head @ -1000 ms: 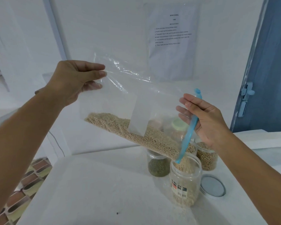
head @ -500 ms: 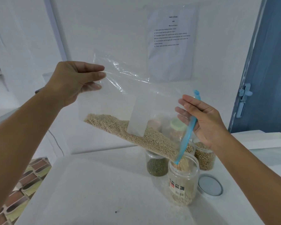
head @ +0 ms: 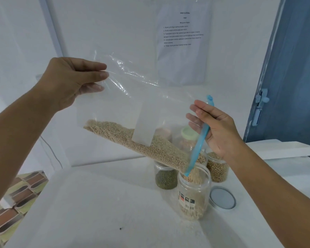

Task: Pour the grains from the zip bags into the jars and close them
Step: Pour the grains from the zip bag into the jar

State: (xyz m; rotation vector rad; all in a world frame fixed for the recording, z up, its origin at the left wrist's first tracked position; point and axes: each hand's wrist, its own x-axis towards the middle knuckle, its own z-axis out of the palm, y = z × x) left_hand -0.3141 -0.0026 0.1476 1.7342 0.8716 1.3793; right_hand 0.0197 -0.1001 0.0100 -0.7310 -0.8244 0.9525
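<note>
Grains (head: 141, 145) run down the tilted zip bag (head: 132, 108) toward its low corner, and we judge ourselves mid-pour: the blue zip edge (head: 199, 142) dips its lower tip into the mouth of the open jar (head: 193, 192), which sits on the tabletop (head: 97, 203) at about five o'clock from the middle of the view and is partly filled. A good ridge of grain lies along the bag's bottom fold, so the pour is far from done by our reckoning. Our left hand (head: 70, 81) is up at ten o'clock, arm stretched forward, thumb and fingers pinching the bag's closed far corner and holding it high. Our right hand (head: 217, 129) sits at three o'clock, palm turned inward, fingers fairly straight on the plastic with the zip edge caught against them, a light grip that steers the opening rather than clamps it. Next, we think, the left hand wants to lift higher and perhaps shake the fold, while the right keeps the mouth over the jar so nothing spills. The loose lid (head: 222, 197) lies flat just to the jar's right, ready for closing. Behind, at one o'clock from the jar, stand a jar of green grains (head: 166, 178), a jar of tan grains (head: 217, 169) and a green-capped jar (head: 189, 135) seen through the plastic.
</note>
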